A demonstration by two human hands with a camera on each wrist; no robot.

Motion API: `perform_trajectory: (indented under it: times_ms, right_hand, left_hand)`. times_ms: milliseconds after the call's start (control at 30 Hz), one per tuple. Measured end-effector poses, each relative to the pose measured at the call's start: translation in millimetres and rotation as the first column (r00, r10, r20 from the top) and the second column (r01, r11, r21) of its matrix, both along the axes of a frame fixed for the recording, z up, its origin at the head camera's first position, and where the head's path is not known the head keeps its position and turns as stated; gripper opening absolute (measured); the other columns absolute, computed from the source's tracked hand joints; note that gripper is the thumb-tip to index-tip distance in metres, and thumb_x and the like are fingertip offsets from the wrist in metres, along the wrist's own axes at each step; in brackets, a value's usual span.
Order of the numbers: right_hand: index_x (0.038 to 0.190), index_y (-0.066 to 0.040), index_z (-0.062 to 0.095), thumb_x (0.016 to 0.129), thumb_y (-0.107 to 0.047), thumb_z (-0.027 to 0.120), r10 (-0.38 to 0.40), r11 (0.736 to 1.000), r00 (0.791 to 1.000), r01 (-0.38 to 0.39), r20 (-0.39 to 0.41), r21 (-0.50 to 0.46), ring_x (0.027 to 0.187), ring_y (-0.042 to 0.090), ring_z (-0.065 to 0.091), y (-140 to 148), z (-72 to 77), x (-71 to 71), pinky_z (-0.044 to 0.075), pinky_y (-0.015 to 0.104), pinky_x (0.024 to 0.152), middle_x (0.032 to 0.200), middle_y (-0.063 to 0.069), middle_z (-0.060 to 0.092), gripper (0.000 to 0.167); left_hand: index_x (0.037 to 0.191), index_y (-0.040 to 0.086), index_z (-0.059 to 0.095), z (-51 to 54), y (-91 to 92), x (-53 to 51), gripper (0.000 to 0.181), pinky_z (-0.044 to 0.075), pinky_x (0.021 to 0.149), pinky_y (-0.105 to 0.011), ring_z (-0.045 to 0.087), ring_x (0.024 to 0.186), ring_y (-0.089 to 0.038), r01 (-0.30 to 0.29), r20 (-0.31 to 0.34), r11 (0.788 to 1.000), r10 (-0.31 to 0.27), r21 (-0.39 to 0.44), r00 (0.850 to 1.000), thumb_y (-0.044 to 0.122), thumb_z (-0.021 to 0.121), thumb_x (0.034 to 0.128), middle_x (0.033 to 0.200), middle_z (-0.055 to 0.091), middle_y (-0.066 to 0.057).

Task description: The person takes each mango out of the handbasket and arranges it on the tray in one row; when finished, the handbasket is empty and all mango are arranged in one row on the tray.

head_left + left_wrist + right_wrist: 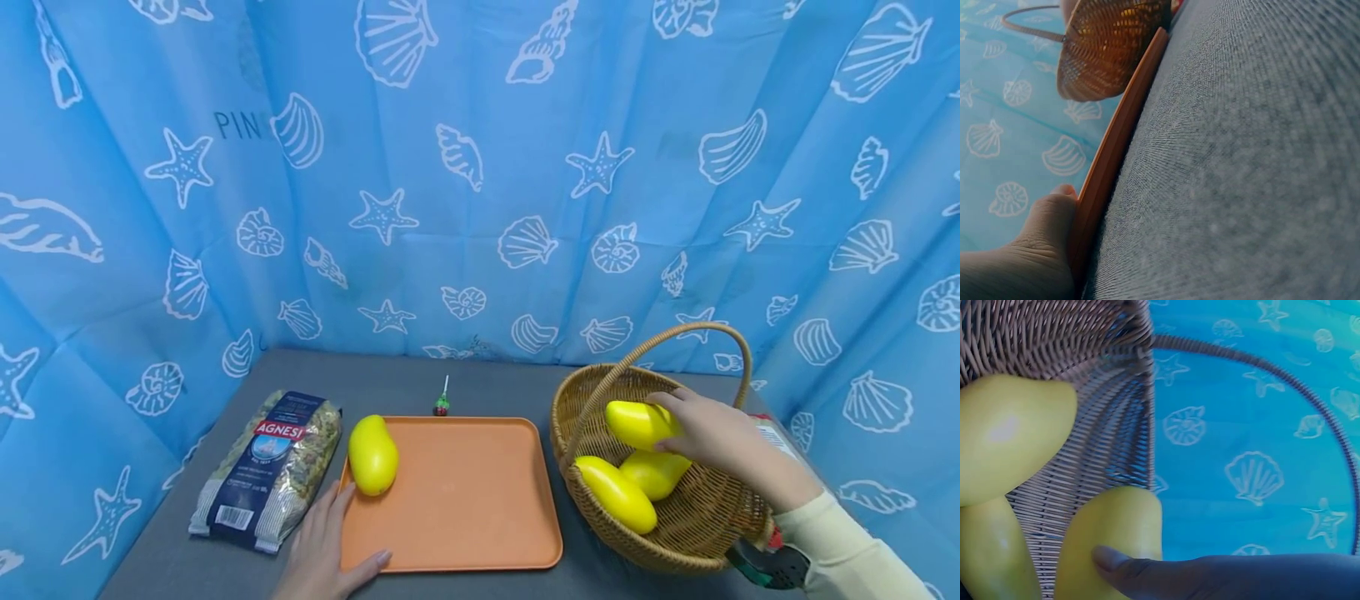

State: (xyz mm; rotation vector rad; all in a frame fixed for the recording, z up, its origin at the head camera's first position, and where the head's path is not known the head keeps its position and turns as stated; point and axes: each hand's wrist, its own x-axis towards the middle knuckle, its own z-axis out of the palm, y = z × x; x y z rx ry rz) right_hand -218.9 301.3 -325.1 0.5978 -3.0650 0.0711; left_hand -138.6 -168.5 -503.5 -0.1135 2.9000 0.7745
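My right hand (708, 425) holds a yellow mango (637, 423) at the upper part of a wicker basket (712, 508). In the right wrist view, the thumb (1147, 572) presses on that mango (1119, 515). Two more mangoes lie in the basket, one in front (615, 493) and one behind it (656, 475). Another mango (372, 454) lies at the left end of an orange tray (457, 500). My left hand (322, 542) rests at the tray's near left corner, fingers extended along the left edge and thumb (1054, 219) on the rim.
Left of the tray lies an AGNESI pasta bag (266, 471). A small lollipop-like item (442, 404) is behind the tray. The basket's tall handle (675, 329) arches above it. A partly hidden dark object (768, 567) sits by the right wrist. A blue shell-print curtain (480, 208) hangs behind.
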Motion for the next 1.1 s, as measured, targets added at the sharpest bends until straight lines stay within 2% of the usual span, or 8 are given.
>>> perform_trajectory:
  times_ms: [100,267,400,567,667,833,900,1100]
  right_hand:
    - [0.123,-0.001,0.058,0.075,-0.031,0.081,-0.026,1.0,1.0,0.026,0.012,-0.018,0.078,0.024,0.061,4.2,5.4,10.2,0.051,0.039,0.062,0.105,0.019,0.061,0.061]
    - [0.125,-0.005,0.058,0.077,-0.046,0.076,-0.072,0.997,0.997,0.072,0.001,-0.012,0.068,0.013,0.053,7.0,13.0,30.0,0.042,0.031,0.053,0.096,0.01,0.063,0.066]
    - [0.124,-0.005,0.059,0.078,-0.052,0.072,-0.077,0.997,0.997,0.076,-0.008,-0.025,0.064,0.009,0.046,4.9,19.3,44.1,0.036,0.028,0.054,0.086,0.0,0.061,0.067]
    - [0.123,-0.008,0.061,0.079,-0.055,0.07,-0.079,0.995,0.996,0.077,-0.032,-0.058,0.07,0.008,0.048,0.7,26.7,61.1,0.038,0.028,0.057,0.085,-0.006,0.061,0.065]
    - [0.125,-0.008,0.06,0.081,-0.054,0.068,-0.078,0.99,0.997,0.08,0.018,-0.117,0.079,0.012,0.056,1.0,32.2,72.8,0.046,0.031,0.061,0.098,-0.001,0.065,0.064]
    - [0.133,-0.014,0.054,0.085,-0.052,0.065,-0.098,0.971,0.984,0.127,0.146,-0.203,0.093,0.019,0.061,-1.0,37.8,91.2,0.052,0.031,0.066,0.12,0.004,0.063,0.061]
    - [0.134,-0.017,0.053,0.086,-0.05,0.064,-0.09,0.966,0.98,0.129,0.175,-0.224,0.089,0.011,0.06,-4.3,37.4,96.7,0.05,0.026,0.062,0.12,0.002,0.062,0.06]
    - [0.134,-0.014,0.052,0.087,-0.043,0.067,0.01,0.939,0.971,0.073,0.238,-0.336,0.08,-0.004,0.054,-26.7,32.8,104.9,0.05,0.021,0.06,0.114,0.001,0.061,0.057]
  left_hand:
    - [0.147,0.003,0.03,-0.2,-0.1,0.3,0.12,0.027,0.1,-0.071,0.033,0.129,-0.046,0.001,-0.009,1.0,-0.001,0.001,1.0,0.084,0.059,0.0634,0.149,0.026,-0.026]
    - [0.148,0.004,0.028,0.2,-1.2,0.6,0.12,0.028,0.099,-0.071,0.033,0.128,-0.046,0.005,-0.009,1.0,-0.005,0.002,1.0,0.083,0.059,0.0642,0.149,0.026,-0.026]
    - [0.148,0.004,0.028,1.1,-0.8,1.1,0.121,0.027,0.1,-0.071,0.032,0.129,-0.046,-0.008,0.007,1.0,0.008,0.006,1.0,0.084,0.059,0.0629,0.15,0.025,-0.026]
    - [0.148,0.004,0.029,0.0,-0.4,0.7,0.12,0.027,0.1,-0.071,0.032,0.129,-0.046,-0.002,0.0,1.0,0.002,0.008,1.0,0.084,0.059,0.0635,0.15,0.026,-0.025]
    - [0.148,0.005,0.028,-0.7,-0.2,0.2,0.12,0.027,0.1,-0.071,0.032,0.13,-0.045,0.002,-0.003,1.0,-0.002,0.012,1.0,0.084,0.058,0.0641,0.15,0.026,-0.025]
    - [0.148,0.004,0.028,-0.2,0.0,-0.2,0.12,0.027,0.1,-0.071,0.033,0.129,-0.046,0.005,0.0,1.0,-0.005,0.001,1.0,0.084,0.059,0.0641,0.15,0.026,-0.025]
    - [0.148,0.004,0.028,0.3,-0.4,0.2,0.119,0.028,0.099,-0.071,0.033,0.128,-0.046,0.008,-0.002,1.0,-0.008,-0.005,1.0,0.083,0.059,0.0645,0.149,0.026,-0.026]
    - [0.149,0.005,0.026,-1.0,-1.1,0.0,0.119,0.027,0.099,-0.071,0.032,0.129,-0.046,0.006,0.003,1.0,-0.006,0.006,1.0,0.083,0.059,0.0647,0.15,0.025,-0.025]
